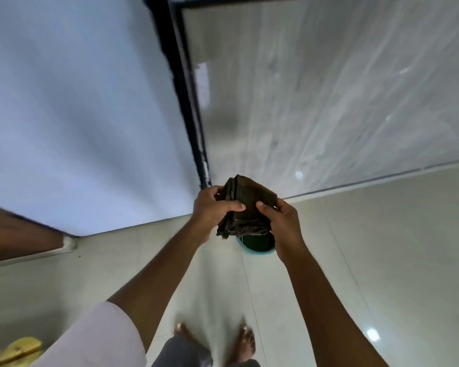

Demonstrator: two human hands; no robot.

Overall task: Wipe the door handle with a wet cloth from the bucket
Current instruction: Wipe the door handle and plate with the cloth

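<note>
Holding folded cloth [245, 205] in both hands, left hand [214, 207] and right hand [281, 223] closed on its edges, directly above bucket [257, 243] on floor. Cloth fetched; door handle not in view, wiping not yet begun.

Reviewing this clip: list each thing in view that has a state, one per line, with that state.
cloth: dark, folded in layers, held in the air above the bucket; wetness cannot be told
left hand: closed on the cloth's left side
right hand: closed on the cloth's right side
bucket: upright on the floor, open top, mostly hidden behind the cloth
wooden door: only an edge shows; handle not in view
</note>
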